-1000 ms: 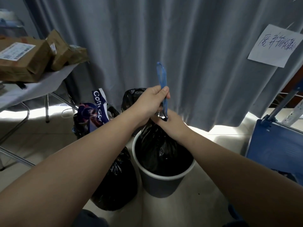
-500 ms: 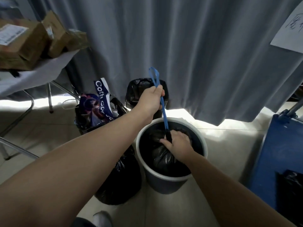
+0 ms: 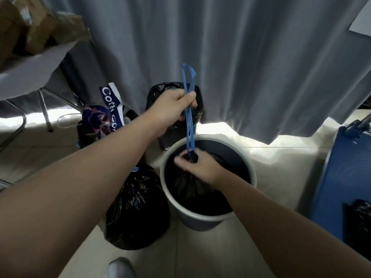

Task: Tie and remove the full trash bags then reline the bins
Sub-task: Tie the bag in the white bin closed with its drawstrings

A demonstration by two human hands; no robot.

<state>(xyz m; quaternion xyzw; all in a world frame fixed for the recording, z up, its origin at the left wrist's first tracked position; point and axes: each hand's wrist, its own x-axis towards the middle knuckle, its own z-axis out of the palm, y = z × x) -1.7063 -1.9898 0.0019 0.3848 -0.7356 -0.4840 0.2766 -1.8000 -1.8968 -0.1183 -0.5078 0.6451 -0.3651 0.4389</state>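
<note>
Hands unchanged: left (image 3: 170, 109) still grips drawstring (image 3: 189, 121), right (image 3: 197, 167) pinching bag neck (image 3: 191, 156).

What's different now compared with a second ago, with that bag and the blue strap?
The right hand, gripping the bag's gathered neck, has gone down into the bin, and the black bag sank with it. The left hand kept hold of the blue drawstring, now stretched longer between the hands. The tied bag on the floor stayed put.

White "Cotti Co" lettering runs down the blue paper bag (image 3: 111, 106).
</note>
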